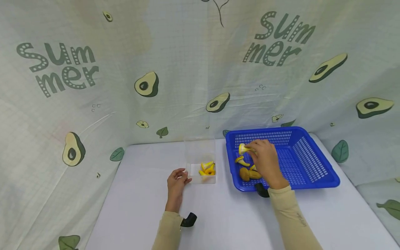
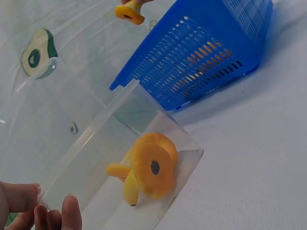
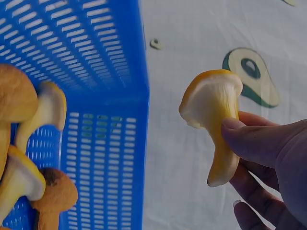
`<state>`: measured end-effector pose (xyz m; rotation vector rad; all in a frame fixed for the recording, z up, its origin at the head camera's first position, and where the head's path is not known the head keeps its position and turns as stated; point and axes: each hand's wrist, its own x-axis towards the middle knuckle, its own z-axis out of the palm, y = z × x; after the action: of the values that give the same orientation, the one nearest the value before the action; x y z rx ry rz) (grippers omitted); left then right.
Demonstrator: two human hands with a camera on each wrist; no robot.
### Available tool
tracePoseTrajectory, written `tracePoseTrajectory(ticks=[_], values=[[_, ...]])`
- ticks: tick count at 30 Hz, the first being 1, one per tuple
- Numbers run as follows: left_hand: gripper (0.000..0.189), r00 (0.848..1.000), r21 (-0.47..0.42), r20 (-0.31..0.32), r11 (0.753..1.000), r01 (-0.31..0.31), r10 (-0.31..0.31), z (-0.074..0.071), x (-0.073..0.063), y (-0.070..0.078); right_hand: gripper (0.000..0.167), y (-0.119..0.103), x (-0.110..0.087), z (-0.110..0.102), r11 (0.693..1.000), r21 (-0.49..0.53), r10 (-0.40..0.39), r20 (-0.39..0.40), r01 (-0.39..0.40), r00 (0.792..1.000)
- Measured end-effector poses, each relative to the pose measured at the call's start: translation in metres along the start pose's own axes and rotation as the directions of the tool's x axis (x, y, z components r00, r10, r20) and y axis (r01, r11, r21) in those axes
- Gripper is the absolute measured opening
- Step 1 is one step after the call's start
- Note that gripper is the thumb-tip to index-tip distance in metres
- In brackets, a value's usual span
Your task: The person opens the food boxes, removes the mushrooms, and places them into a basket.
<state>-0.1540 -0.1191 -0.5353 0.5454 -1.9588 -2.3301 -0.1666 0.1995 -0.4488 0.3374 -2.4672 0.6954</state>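
Observation:
My right hand [image 1: 265,158] pinches a yellow mushroom [image 3: 211,98] by its stem between thumb and fingers, with its pale underside showing in the right wrist view. It is raised over the left side of the blue basket [image 1: 323,163] in the head view. My left hand [image 1: 176,184] grips the left edge of a clear plastic box [image 1: 193,180], thumb on one side of the wall and fingers on the other. Inside the box lie several yellow mushrooms [image 2: 154,167], one with a dark spot on its cap. The box's clear lid [image 1: 200,147] stands raised at the back.
At the basket's left end lie brown mushrooms [image 1: 244,174] and yellow mushrooms [image 1: 242,161]. The basket stands right of the box on a white table [image 1: 140,194]. An avocado-print cloth [image 1: 181,62] hangs behind. Black wrist mounts [image 1: 189,220] sit on both sleeves.

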Motion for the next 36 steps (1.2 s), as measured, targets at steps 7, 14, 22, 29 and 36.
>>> tracePoseTrajectory(ticks=[7, 14, 22, 29, 36], values=[[0.03, 1.0, 0.005, -0.007, 1.0, 0.003, -0.003, 0.001, 0.0, 0.001, 0.017, 0.01, -0.003, -0.009, 0.999, -0.012, 0.044, 0.02, -0.044, 0.999], [0.03, 1.0, -0.006, -0.011, 1.0, -0.004, 0.003, 0.001, 0.0, 0.0, 0.016, 0.021, -0.004, -0.014, 0.995, 0.002, 0.1, 0.059, -0.1, 0.993], [0.03, 1.0, -0.007, -0.015, 1.0, -0.005, 0.005, 0.002, 0.0, 0.0, 0.016, 0.03, -0.003, -0.016, 0.985, 0.013, 0.17, 0.116, -0.173, 0.979], [0.031, 1.0, 0.0, -0.014, 1.0, 0.013, -0.013, 0.002, 0.001, 0.0, 0.015, 0.03, -0.001, -0.014, 0.981, 0.036, 0.184, 0.133, -0.191, 0.974], [0.03, 1.0, 0.008, -0.009, 1.0, 0.006, -0.006, 0.001, 0.0, 0.0, 0.028, 0.031, 0.002, -0.012, 0.971, 0.033, 0.225, 0.189, -0.235, 0.956]])
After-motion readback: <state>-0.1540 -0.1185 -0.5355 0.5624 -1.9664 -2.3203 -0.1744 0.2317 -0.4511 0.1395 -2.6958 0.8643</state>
